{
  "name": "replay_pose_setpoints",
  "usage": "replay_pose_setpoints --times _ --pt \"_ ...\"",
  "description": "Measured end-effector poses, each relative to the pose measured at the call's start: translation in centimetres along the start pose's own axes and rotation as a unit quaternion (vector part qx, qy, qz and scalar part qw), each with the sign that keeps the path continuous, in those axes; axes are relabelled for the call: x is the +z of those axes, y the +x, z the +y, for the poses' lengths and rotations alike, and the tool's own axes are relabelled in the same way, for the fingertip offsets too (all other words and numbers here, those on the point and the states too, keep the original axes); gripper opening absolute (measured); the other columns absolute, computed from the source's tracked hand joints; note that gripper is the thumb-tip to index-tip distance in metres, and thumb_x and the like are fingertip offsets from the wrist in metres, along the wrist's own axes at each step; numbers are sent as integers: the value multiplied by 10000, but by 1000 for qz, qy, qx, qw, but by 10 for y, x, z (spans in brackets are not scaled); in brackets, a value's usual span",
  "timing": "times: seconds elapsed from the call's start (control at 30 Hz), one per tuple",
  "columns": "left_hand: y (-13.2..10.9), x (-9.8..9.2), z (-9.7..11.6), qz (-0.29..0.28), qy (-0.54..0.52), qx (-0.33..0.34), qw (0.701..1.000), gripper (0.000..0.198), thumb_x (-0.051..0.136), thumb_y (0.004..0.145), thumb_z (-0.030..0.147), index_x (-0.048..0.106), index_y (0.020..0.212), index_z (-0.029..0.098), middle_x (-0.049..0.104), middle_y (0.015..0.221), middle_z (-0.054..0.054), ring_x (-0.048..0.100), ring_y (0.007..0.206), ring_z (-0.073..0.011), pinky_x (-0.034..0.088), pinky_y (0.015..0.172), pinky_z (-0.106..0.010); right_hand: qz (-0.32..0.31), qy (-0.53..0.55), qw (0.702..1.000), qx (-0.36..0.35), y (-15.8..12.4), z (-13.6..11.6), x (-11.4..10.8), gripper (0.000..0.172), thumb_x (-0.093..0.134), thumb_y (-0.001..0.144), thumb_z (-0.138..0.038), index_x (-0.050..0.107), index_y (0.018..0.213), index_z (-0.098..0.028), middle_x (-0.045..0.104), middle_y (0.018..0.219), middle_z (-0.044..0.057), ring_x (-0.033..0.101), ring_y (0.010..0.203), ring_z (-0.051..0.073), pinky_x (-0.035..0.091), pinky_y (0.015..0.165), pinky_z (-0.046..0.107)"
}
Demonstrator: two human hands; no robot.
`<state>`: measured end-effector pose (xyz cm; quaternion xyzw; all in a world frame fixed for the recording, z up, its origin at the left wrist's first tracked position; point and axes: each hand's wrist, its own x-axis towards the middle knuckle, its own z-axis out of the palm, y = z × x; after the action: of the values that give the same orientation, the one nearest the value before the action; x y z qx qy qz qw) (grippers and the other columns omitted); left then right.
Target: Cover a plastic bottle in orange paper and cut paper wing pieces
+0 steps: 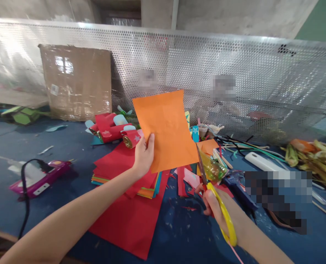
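My left hand [144, 156] grips an orange sheet of paper [168, 128] by its left side, thumb on the near face, holding it up over the table. In my right hand [216, 205] is a pair of scissors [225, 216] with yellow handles, its blades pointing up beside the sheet's lower right corner. Whether the blades touch the paper I cannot tell. Beneath my left hand lies a stack of coloured paper [110, 168], red on top, partly over a larger red sheet [127, 223]. Paper scraps [190, 178] lie between the stack and the scissors.
A purple power strip [46, 179] with a black cord is at left. Red paper pieces [108, 126] lie behind the stack. A cardboard sheet [77, 82] leans on the perforated metal panel [207, 58]. At right are a white stick-like tool [264, 161] and dried husks [314, 157].
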<state>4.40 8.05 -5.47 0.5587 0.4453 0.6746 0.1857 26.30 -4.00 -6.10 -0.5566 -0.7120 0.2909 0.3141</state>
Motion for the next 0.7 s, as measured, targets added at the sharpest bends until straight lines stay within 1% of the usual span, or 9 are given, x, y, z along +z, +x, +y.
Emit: replay_pose_setpoints --times 0.13,0.27,0.4,0.5,0.57,0.7 --pt "-1 0 1 5 0 -2 1000 270 458 918 386 632 932 180 720 915 -57 667 913 -221 513 810 -321 29 -4 1000 1 0 -1 2 435 260 908 -568 491 745 -238 371 521 -42 442 461 165 501 524 277" --pt "-1 0 2 8 -4 -8 1000 275 451 923 377 633 950 173 720 928 -66 668 917 -224 522 802 -325 50 -18 998 -13 -1 1 5 477 194 929 -574 472 731 -241 341 485 -56 432 415 159 428 434 251" --pt "-2 1 3 11 -6 -11 1000 264 460 922 372 636 948 176 725 941 -65 671 915 -222 525 808 -328 42 -21 999 -23 -2 4 5 473 156 943 -587 390 704 -251 290 462 -82 386 359 136 352 382 234" --pt "-3 1 4 12 -19 -24 999 268 467 920 383 635 966 179 723 977 -68 673 932 -226 527 816 -336 25 -8 999 -20 -1 4 2 471 169 934 -617 358 701 -254 257 465 -92 375 329 122 314 356 225" --pt "-3 1 3 12 -29 -30 999 274 471 918 391 633 985 180 720 1011 -71 673 945 -226 529 819 -334 16 -4 1000 -9 -1 1 1 472 181 928 -630 351 695 -257 250 459 -90 374 325 123 305 344 224" --pt "-3 1 3 9 -36 -34 999 295 475 914 409 629 1004 174 722 1011 -76 673 955 -226 538 799 -319 13 -14 1000 14 -2 -4 -1 495 194 912 -663 341 664 -260 265 450 -77 380 323 128 314 329 227"
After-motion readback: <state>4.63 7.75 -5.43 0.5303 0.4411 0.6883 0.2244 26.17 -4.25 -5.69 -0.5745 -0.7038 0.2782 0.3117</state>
